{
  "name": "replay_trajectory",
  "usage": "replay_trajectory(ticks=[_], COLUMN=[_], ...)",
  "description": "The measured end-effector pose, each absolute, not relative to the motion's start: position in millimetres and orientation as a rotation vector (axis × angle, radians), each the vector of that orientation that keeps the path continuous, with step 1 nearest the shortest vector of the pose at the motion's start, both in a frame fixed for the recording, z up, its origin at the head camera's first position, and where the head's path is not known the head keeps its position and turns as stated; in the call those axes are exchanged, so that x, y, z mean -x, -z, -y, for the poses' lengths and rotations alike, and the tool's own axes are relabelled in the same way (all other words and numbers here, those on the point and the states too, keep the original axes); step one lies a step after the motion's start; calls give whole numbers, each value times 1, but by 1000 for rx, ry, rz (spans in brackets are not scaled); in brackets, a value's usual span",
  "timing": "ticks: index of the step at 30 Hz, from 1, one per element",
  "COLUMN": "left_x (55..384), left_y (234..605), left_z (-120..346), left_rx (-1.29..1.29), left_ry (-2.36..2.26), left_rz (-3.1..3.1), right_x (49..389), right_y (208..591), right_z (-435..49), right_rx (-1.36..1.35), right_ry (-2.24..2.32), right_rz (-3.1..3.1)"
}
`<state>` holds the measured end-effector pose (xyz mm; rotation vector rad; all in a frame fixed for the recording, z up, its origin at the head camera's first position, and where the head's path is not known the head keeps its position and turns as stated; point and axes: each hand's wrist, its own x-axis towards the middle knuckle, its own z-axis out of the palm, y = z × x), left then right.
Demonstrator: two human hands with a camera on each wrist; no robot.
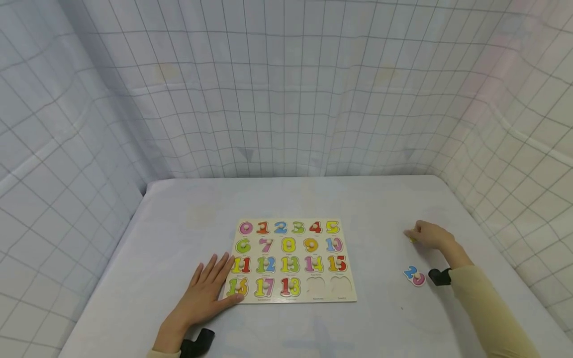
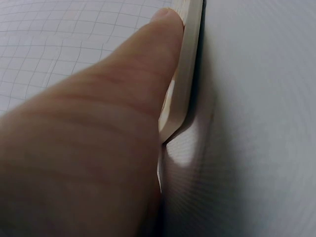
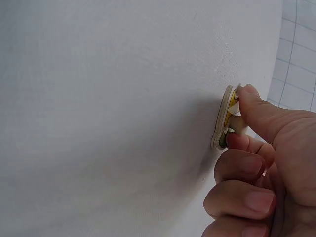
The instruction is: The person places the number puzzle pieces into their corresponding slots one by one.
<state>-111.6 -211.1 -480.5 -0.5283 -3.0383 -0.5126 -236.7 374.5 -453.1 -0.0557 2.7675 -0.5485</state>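
A wooden number puzzle board [image 1: 329,293] lies on the table, with number pieces 0 through 18 seated and two bare recesses [image 1: 316,287] at its lower right. My left hand [image 1: 203,293] lies with straight fingers along the board's left edge; its thumb [image 2: 143,54] rests on the near corner. Off to the right, my right hand [image 1: 430,235] pinches a yellow-and-green number piece [image 3: 224,118] between thumb and fingers. That piece is seen edge-on close over the tabletop, its face partly covered by the fingers. Nearer me lies a blue-and-pink 20 piece [image 1: 414,276].
A white cloth covers the table [image 1: 188,214]. White gridded curtains [image 1: 286,99] hang behind it and along both sides. Black wrist mounts [image 1: 197,343] show at both wrists, the right one beside the 20 piece. A tiny dark speck lies nearer me.
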Motion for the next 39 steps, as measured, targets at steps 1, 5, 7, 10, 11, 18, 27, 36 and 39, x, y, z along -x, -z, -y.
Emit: replay_trajectory(ticks=[1, 5, 7, 10, 11, 18, 27, 36, 39], left_x=[112, 112, 112, 111, 111, 112, 111, 111, 111], left_y=[481, 483, 483, 482, 481, 479, 480, 479, 480], left_z=[211, 212, 213, 212, 212, 210, 210, 210, 211], left_rx=[526, 518, 517, 514, 516, 524, 527, 521, 524], left_ry=[517, 525, 528, 526, 525, 521, 527, 520, 517], left_rz=[3038, 3044, 3047, 3050, 3045, 3027, 3017, 3034, 3037], right_x=[237, 238, 237, 233, 232, 219, 202, 174, 162], right_y=[453, 453, 454, 454, 454, 443, 431, 433, 435], right_z=[-375, -375, -374, -369, -366, -327, -250, -185, -168], right_rx=[70, 110, 113, 124, 133, 229, 370, 492, 523], right_ry=[555, 566, 564, 550, 547, 580, 602, 682, 662], right_rz=[-2774, -2794, -2799, -2826, -2842, -2948, -2993, -2949, -2965])
